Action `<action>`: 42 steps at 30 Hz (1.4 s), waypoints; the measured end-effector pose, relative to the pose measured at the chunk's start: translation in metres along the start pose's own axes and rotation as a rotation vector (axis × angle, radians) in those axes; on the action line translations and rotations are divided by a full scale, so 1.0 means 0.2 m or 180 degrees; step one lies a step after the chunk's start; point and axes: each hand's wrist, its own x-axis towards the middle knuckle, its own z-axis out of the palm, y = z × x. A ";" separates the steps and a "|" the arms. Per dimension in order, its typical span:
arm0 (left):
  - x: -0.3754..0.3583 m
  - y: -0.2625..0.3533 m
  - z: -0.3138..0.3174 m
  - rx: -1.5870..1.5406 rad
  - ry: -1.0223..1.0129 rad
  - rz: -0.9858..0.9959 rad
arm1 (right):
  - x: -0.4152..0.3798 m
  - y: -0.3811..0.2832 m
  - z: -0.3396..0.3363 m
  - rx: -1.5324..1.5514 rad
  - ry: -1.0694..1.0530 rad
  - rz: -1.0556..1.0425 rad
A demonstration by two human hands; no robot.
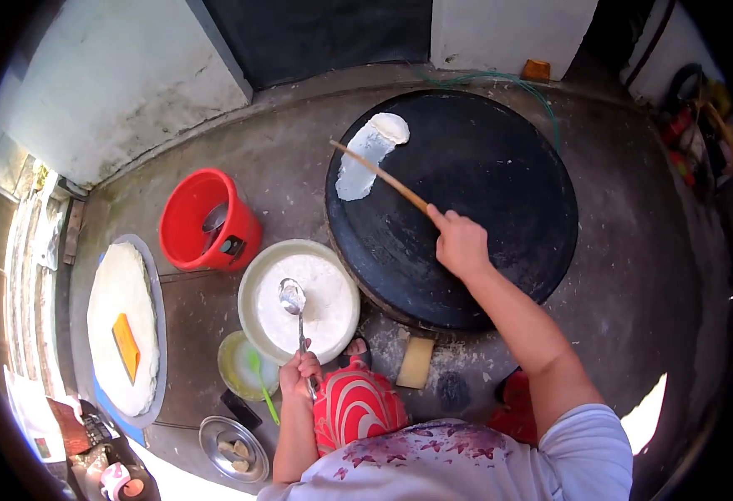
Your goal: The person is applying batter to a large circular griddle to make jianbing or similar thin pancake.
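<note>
My right hand (pixel 462 242) grips the near end of a long, thin wooden batter spreader (pixel 387 179). The spreader reaches across a large round black griddle (pixel 483 209), its far end over a smear of white batter (pixel 356 174). A thicker lump of batter (pixel 390 127) sits at the top of the smear, near the griddle's far left edge. My left hand (pixel 301 371) is closed round the handle of a metal ladle (pixel 292 296). The ladle's bowl, with white traces on it, is above a wide basin (pixel 249 301) of white batter.
A red bucket (pixel 187 225) holding a metal utensil stands beyond the basin. Nearer me are a small green bowl (pixel 231 380) with a green spoon (pixel 263 388) and a metal dish (pixel 212 447). Stacked white flatbreads (pixel 116 292) bear an orange scraper (pixel 126 346) at left.
</note>
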 end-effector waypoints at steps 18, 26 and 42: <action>0.05 0.05 -0.03 0.0138 0.0062 0.0032 | 0.08 -0.03 -0.02 0.0638 -0.0151 0.0805; 0.05 0.05 -0.03 0.0186 0.0018 -0.0050 | 0.09 0.16 0.07 0.0775 0.0297 0.1453; 0.04 0.05 -0.02 0.0084 0.0084 -0.0186 | 0.24 0.35 0.04 -0.0998 -0.0072 0.1226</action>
